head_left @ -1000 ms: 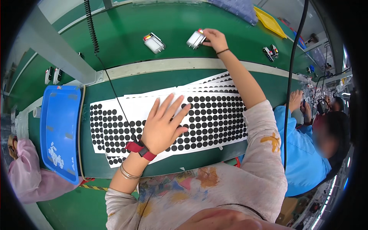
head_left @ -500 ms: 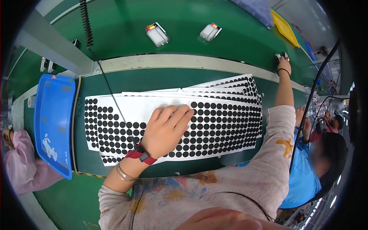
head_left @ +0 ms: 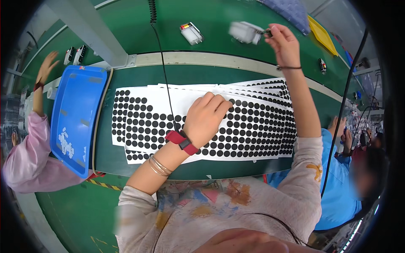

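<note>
My left hand (head_left: 207, 118), with a red band at the wrist, rests on a white sheet of round black stickers (head_left: 253, 126). Its fingers are bent and drawn together; whatever is under the fingertips is hidden. Beyond the bench rail, my right hand (head_left: 284, 42) is raised, thumb and fingers pinching the dark end of a translucent white plastic case (head_left: 246, 33), which is smeared by motion. More sticker sheets lie fanned beneath the top one. A second such case (head_left: 192, 34), with red and yellow at one end, lies on the green surface left of it.
A blue tray (head_left: 78, 114) with small white pieces stands at the left, beside a person in pink (head_left: 31, 156). A metal post (head_left: 90, 29) and a hanging black cord (head_left: 161, 59) rise ahead. A small black-and-white part (head_left: 322, 66) lies far right, beyond a person in blue (head_left: 333, 181).
My right hand has left the small part at the far right, moved left and taken hold of the translucent case. My left hand stays on the sheets. The whole view has shifted.
</note>
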`<action>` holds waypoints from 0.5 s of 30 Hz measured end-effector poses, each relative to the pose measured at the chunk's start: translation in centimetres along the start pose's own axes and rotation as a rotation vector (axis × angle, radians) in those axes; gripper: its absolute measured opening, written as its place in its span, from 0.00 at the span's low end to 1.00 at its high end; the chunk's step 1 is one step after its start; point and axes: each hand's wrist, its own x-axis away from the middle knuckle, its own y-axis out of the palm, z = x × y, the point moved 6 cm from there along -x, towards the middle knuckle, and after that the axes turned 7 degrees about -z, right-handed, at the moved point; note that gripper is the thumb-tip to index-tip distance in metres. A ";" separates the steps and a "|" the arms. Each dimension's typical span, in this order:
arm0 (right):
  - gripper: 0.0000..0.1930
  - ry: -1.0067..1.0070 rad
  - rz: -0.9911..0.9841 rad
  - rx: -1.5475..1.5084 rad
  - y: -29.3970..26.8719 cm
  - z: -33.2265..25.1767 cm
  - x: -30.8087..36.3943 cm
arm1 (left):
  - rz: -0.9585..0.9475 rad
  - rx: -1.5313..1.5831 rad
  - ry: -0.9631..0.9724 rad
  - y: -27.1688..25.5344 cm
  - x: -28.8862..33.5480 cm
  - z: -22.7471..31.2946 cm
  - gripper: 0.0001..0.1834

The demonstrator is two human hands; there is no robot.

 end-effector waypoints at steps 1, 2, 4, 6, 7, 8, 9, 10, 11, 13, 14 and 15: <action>0.15 0.030 -0.135 -0.191 2.6 -0.6 1.1 | 0.006 -0.001 -0.002 -0.1 0.1 0.0 0.14; 0.16 0.060 -0.276 -0.385 5.2 -1.3 2.2 | -0.007 -0.016 0.012 0.0 0.2 -0.1 0.14; 0.19 0.028 -0.437 -0.484 9.7 -3.4 4.5 | -0.037 -0.041 0.038 0.1 0.6 -0.2 0.13; 0.22 0.037 -0.598 -0.585 12.8 -4.1 6.7 | 0.059 -0.053 0.058 -0.4 0.4 0.2 0.14; 0.22 0.093 -0.669 -0.679 14.1 -4.2 7.8 | 0.033 0.138 -0.064 -0.1 0.5 -0.7 0.15; 0.23 0.152 -0.738 -0.766 15.3 -4.3 9.0 | 0.046 0.310 -0.126 -0.1 0.6 -1.4 0.15; 0.24 0.192 -0.745 -0.801 15.9 -4.0 10.0 | 0.071 0.485 -0.187 0.0 0.7 -2.2 0.14; 0.25 0.232 -0.753 -0.836 16.4 -3.5 10.9 | 0.111 0.651 -0.248 0.0 0.9 -2.9 0.13; 0.26 0.265 -0.785 -0.802 16.6 -3.1 11.6 | 0.115 0.654 -0.274 -0.7 1.0 -3.7 0.12; 0.27 0.345 -0.797 -0.844 16.7 -1.5 12.7 | 0.223 0.789 -0.324 -2.9 0.8 -4.7 0.06; 0.27 0.403 -0.769 -0.856 16.9 -0.6 13.1 | 0.259 0.762 -0.327 -3.7 1.1 -5.4 0.06; 0.27 0.424 -0.742 -0.834 16.9 0.7 13.3 | 0.322 0.851 -0.296 -4.6 1.2 -5.2 0.06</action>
